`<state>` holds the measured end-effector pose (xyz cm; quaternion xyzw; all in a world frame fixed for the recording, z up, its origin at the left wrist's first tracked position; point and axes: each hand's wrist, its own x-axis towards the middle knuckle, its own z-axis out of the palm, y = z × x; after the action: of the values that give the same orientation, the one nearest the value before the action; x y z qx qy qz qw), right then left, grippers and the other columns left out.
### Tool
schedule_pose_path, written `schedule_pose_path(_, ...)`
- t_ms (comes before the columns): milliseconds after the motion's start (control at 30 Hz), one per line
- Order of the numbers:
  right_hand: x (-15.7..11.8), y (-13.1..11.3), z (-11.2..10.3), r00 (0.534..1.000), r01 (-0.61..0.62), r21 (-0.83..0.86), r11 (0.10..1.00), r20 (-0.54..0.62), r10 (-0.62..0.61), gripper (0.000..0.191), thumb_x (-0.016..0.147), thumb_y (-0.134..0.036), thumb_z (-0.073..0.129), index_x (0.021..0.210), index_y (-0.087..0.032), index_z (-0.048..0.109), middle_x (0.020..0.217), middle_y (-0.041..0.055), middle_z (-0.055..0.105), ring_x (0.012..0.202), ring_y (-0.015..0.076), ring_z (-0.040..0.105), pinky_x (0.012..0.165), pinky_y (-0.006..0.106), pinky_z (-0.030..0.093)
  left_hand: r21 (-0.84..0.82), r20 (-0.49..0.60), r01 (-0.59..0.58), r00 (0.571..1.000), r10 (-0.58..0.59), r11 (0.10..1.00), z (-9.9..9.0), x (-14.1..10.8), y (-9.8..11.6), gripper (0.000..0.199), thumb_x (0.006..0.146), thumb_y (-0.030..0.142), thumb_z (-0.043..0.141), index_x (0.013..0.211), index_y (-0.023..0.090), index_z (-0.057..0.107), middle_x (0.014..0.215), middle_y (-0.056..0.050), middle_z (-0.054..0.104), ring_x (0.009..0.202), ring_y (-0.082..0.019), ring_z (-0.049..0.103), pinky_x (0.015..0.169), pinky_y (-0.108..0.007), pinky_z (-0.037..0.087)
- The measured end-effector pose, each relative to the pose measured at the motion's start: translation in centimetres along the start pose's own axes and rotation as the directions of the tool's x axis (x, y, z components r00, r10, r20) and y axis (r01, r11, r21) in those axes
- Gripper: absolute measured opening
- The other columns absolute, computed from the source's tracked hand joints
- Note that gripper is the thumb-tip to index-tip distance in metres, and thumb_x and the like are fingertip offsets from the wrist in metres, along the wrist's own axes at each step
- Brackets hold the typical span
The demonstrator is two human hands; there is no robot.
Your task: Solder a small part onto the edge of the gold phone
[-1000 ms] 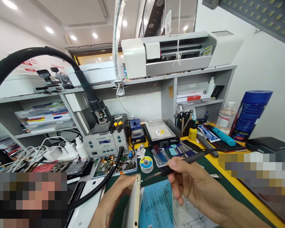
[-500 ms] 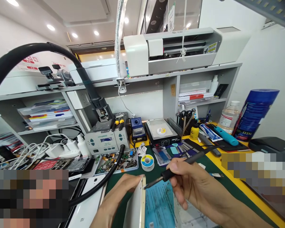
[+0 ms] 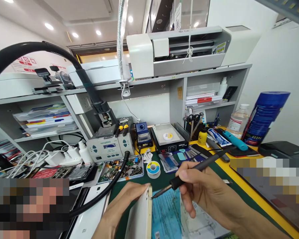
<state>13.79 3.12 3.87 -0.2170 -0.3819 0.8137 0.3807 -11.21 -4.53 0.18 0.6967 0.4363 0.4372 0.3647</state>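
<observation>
My right hand (image 3: 199, 186) grips a black soldering iron (image 3: 201, 164) like a pen. Its tip meets the narrow edge of a thin white device (image 3: 139, 215) with a pale gold rim, near the top end; whether it presses in or only touches, I cannot tell. The device stands tilted on its side, and my left hand (image 3: 122, 205) holds it from behind, fingertips at the upper corner. Part of the left hand is hidden by the device. Beneath lies a blue sheet (image 3: 166, 212) with dark streaks, beside a pale printed sheet (image 3: 201, 220).
A solder spool (image 3: 153, 169) and a tray of small parts (image 3: 124, 169) sit beyond my hands. Behind are a grey hot-air station (image 3: 109, 147) and a hot plate (image 3: 169, 137). A black hose (image 3: 109, 189) curves past my left hand. At right stands a clear bottle (image 3: 236, 121).
The camera view has shifted slightly, with the scene moving a little left and up. The device leans somewhat more to the left; the iron tip stays at its edge.
</observation>
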Motion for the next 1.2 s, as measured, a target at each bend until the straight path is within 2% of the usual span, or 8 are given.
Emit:
schedule_pose_path(433,-0.02,-0.02,-0.06,0.999,0.03,-0.011,0.999,0.019,-0.03,0.018,0.083,-0.024,0.079,0.073,-0.015,0.068,0.061,0.0026,0.073,0.046,0.0156,0.07,0.04,0.021,0.058,0.032,0.02,0.0,1.0,-0.001,0.999,-0.04,0.06,0.08,0.08,0.066,0.071,0.079,0.134,0.03,0.066,0.126,-0.01,0.068,0.114,-0.035,0.064,0.104,-0.047,0.049)
schedule_pose_path(800,-0.05,-0.12,-0.17,0.999,0.031,-0.022,0.999,0.021,-0.031,0.017,0.084,-0.023,0.079,0.073,-0.015,0.068,0.062,0.0026,0.073,0.046,0.0156,0.07,0.041,0.022,0.058,0.032,0.03,-0.002,1.0,0.001,0.999,-0.06,0.09,0.23,0.084,0.066,0.078,0.072,0.135,0.03,0.066,0.126,-0.011,0.068,0.115,-0.036,0.064,0.104,-0.048,0.049)
schedule_pose_path(1200,0.13,-0.26,-0.19,0.999,0.034,-0.059,0.998,0.004,-0.034,0.02,0.08,-0.025,0.081,0.071,-0.015,0.066,0.06,0.0012,0.071,0.044,0.0153,0.068,0.04,0.022,0.056,0.056,0.023,-0.002,1.0,0.001,0.998,0.02,0.02,0.23,0.083,0.066,0.078,0.072,0.133,0.03,0.067,0.123,-0.011,0.069,0.113,-0.036,0.065,0.103,-0.049,0.049)
